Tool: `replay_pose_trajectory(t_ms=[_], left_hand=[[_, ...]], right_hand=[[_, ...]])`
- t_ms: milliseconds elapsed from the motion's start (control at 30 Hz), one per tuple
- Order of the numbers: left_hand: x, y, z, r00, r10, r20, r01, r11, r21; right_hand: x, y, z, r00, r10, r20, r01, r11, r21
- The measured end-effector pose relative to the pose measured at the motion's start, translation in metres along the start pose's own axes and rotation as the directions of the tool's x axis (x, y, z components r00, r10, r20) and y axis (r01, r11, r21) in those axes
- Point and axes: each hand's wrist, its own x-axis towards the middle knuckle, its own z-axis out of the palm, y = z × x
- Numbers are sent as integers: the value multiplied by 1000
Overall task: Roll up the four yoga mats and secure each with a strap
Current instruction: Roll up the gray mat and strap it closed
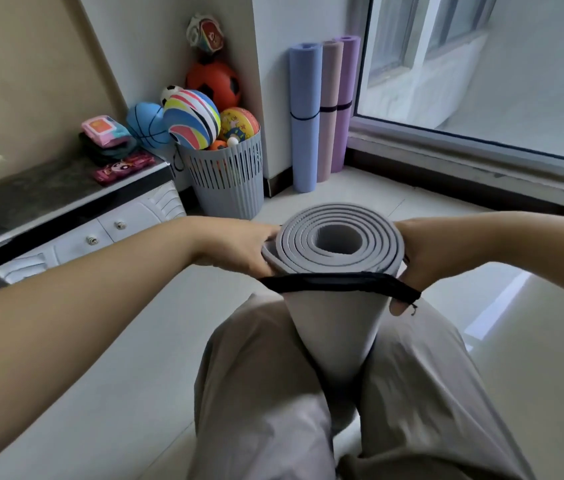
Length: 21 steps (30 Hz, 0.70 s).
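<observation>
A rolled grey yoga mat (334, 327) stands upright between my knees, its spiral end facing up. A black strap (339, 283) runs across its front just below the top. My left hand (239, 249) grips the mat's left side where the strap's left end meets it. My right hand (422, 258) holds the right side, thumb and fingers pinching the strap's right end. Against the far wall stand three rolled mats, each with a dark strap around it: blue (305, 116), pink (329, 109) and purple (344, 102).
A grey slatted basket (225, 181) full of balls stands left of the mats. A low white cabinet (100, 230) with a dark top is at the left. A big window with a dark sill (481, 168) runs along the right. Pale tiled floor surrounds me.
</observation>
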Motion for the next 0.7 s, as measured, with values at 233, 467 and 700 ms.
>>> replay_pose_trajectory(t_ms=[233,467,700], left_hand=[[-14,-1,26,990,-18,-142,-15,974,-225],[-21,2,43,977,-39,-208,-36,938,-344],[-26,-4,57,967,-166,-193,11,785,-620]], right_hand=[[-10,-10,19,986,-97,-133,126,966,225],[-21,-17,33,966,-77,-247,165,918,359],[-24,-24,39,959,-117,-260,249,787,564]])
